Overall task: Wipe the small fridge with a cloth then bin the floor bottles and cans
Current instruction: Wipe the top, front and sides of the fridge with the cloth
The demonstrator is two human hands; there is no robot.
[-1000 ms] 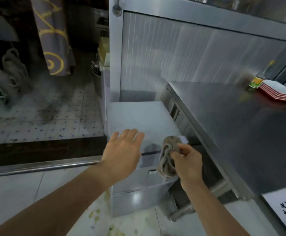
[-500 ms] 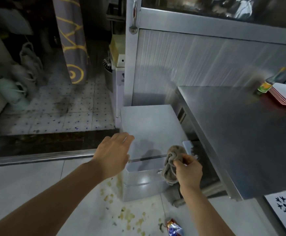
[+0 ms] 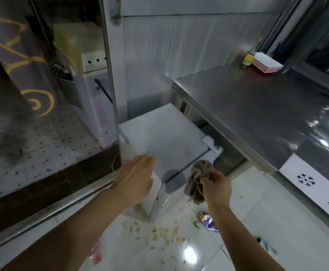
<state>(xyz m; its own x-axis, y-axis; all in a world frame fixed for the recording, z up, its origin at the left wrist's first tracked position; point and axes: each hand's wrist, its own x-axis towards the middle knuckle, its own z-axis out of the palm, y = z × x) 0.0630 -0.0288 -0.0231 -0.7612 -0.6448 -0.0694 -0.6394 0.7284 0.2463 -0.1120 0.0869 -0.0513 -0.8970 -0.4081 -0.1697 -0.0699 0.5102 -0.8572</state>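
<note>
The small fridge (image 3: pixel 160 137) is the landmark here: a low white box with a flat, smooth, faintly glossy top, tucked against the left edge of the steel tabletop (image 3: pixel 257 114) and in front of the ribbed metal wall panel. Its top runs away from the person toward that wall, and its near front corner points at the gap between the two hands

The right hand (image 3: pixel 215 187) sits just off the fridge's front right corner, below the level of the top, fingers curled and pinching a bunched grey-brown cloth (image 3: pixel 198 180). The cloth is soft, wrinkled terry-like fabric, gathered into a wad with a tail hanging down. From this hand the top surface lies up, forward and to the left, so the wiping move likely calls for a lift over the front edge first

The left hand (image 3: pixel 136 177) hovers over the fridge's front left corner, fingers relaxed and nearly straight, holding nothing; whether it touches the fridge I cannot tell. It is the nearer hand to the top, yet the cloth is in the other

On the tiled floor in front of the fridge lie pale crumbs, a crumpled shiny wrapper (image 3: pixel 208 222) and, further right, what looks like a bottle (image 3: pixel 267 247), blurred
</note>
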